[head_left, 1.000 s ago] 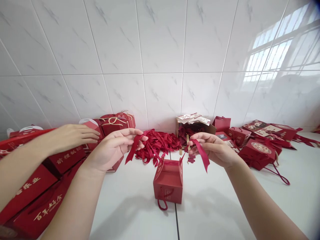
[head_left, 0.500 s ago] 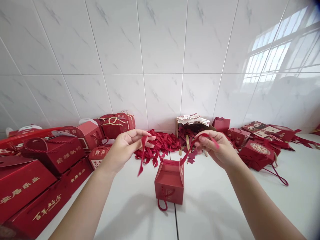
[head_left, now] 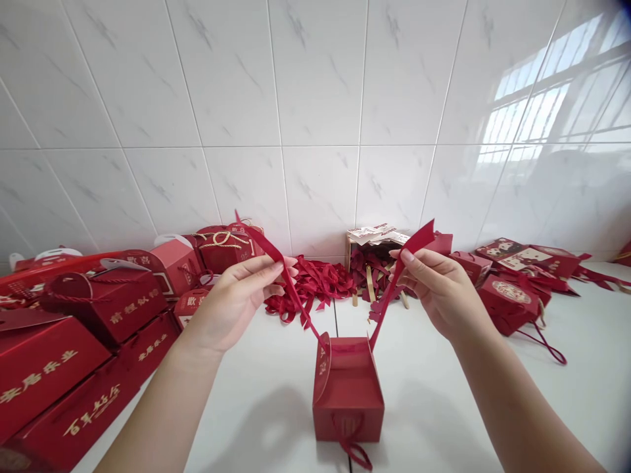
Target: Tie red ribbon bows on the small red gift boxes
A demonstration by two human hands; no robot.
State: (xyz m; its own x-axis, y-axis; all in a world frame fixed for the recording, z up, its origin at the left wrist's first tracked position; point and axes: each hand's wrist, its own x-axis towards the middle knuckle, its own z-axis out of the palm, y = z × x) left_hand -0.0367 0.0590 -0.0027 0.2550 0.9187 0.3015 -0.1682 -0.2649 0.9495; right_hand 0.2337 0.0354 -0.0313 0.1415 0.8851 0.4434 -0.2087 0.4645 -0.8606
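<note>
Our left hand [head_left: 235, 305] pinches one ribbon end [head_left: 263, 242]; our right hand [head_left: 438, 286] pinches another end [head_left: 420, 236]. Both strips slant down to the small box [head_left: 348, 397], upright below and between our hands. Beyond them lies a ribbon heap [head_left: 321, 279]; left of our left hand, stacked boxes [head_left: 64, 364].

Upright red box [head_left: 349, 392], raised red ribbon [head_left: 419, 238]

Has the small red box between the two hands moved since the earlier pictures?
Yes: the box has shifted away from the tiled wall, and slightly right.
</note>
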